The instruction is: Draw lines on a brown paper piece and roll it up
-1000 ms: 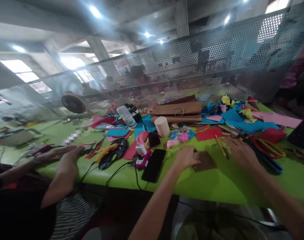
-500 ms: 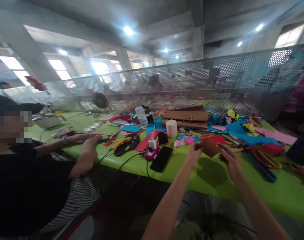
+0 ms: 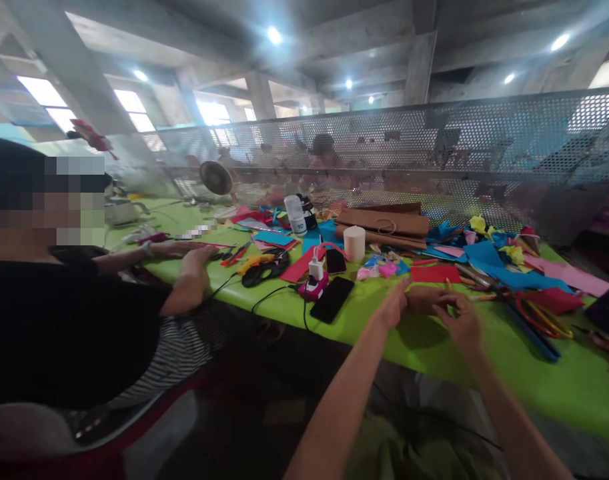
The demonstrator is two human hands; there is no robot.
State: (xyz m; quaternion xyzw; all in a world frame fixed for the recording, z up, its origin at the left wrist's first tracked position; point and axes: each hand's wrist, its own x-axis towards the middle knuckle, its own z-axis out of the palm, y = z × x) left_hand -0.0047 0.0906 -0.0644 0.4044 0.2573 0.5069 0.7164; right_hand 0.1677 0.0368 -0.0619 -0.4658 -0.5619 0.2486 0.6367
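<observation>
Between my two hands, just above the green table, is a small curved piece of brown sheet (image 3: 421, 300); whether it is paper or felt I cannot tell. My left hand (image 3: 395, 305) is at its left end, with the thumb side up and the palm turned toward it. My right hand (image 3: 461, 321) pinches its right edge between thumb and fingertips, with the other fingers bent. A red sheet (image 3: 435, 274) lies just beyond the brown piece. Small pink and blue packets (image 3: 384, 267) are beyond my left hand.
A black phone (image 3: 333, 300) and a pink power adapter (image 3: 314, 285) with cords lie left of my hands. Behind stand a cream cylinder (image 3: 355, 244) and a brown roll (image 3: 384, 223). Blue-handled tongs or scissors (image 3: 534, 330) lie right. A co-worker (image 3: 74, 307) sits at left.
The brown piece has gone from a flatter, tilted hold to a curved shape lower in my hands. My left hand has turned its palm inward. The view has shifted left.
</observation>
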